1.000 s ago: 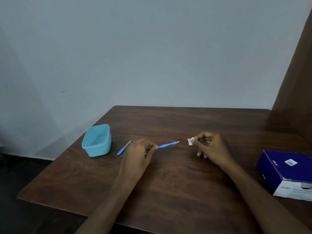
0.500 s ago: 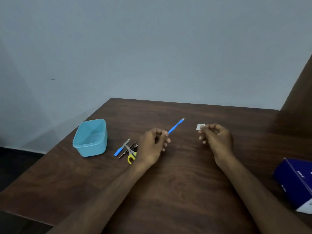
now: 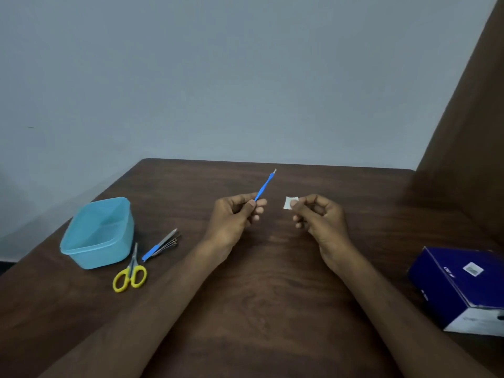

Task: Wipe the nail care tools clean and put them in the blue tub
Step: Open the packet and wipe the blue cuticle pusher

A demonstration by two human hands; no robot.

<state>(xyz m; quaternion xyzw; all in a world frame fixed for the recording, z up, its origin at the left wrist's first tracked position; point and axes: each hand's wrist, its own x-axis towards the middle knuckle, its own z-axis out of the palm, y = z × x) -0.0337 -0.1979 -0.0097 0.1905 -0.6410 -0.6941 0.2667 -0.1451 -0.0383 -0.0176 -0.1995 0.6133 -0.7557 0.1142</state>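
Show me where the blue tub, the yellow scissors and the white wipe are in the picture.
blue tub [image 3: 81, 253]: head view, on its front rim.
yellow scissors [image 3: 121, 281]: head view, on the left handle loop.
white wipe [image 3: 288, 203]: head view, on the part showing beside the right hand's fingertips.

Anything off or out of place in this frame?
Nothing stands out. Left hand pinches the blue cuticle tool, right hand pinches the white wipe; blue tub upright, other tools beside it.

Above the middle of the table [image 3: 259, 309], the left hand [image 3: 234, 216] pinches a blue-handled cuticle tool [image 3: 265, 186], tip tilted toward the far edge, while the right hand [image 3: 319, 216] pinches a small white wipe [image 3: 289, 202] just beside it. Near the left edge stand the blue tub [image 3: 98, 233], yellow-handled scissors [image 3: 131, 271] and more tools [image 3: 162, 245]; a dark blue box [image 3: 461, 285] sits at the right edge.
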